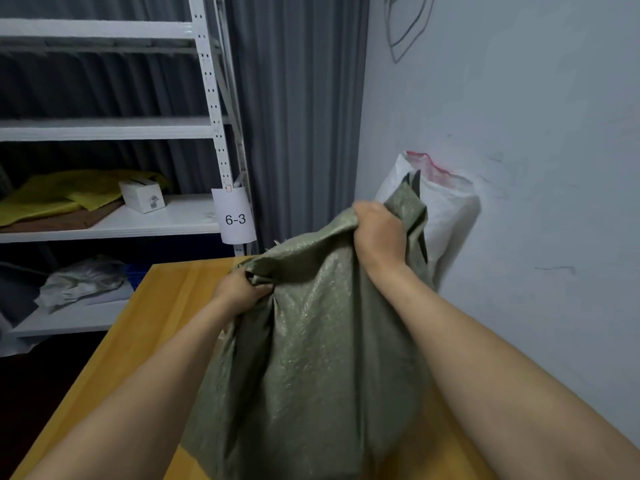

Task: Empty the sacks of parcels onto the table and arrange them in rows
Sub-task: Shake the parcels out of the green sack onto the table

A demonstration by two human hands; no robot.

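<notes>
We are observing the green sack [311, 341] being held up over the counter [156, 323]. The left grip [239, 289] is clamping its bunched edge; the right grip [379, 233] is clutching its raised top.

I see dim, cool, even light. The sack [311, 341] shows a soft sheen on its weave. The floor [41, 393] is almost black. The shelf post [211, 98] curves from lens distortion, and everything looks slightly soft.
</notes>
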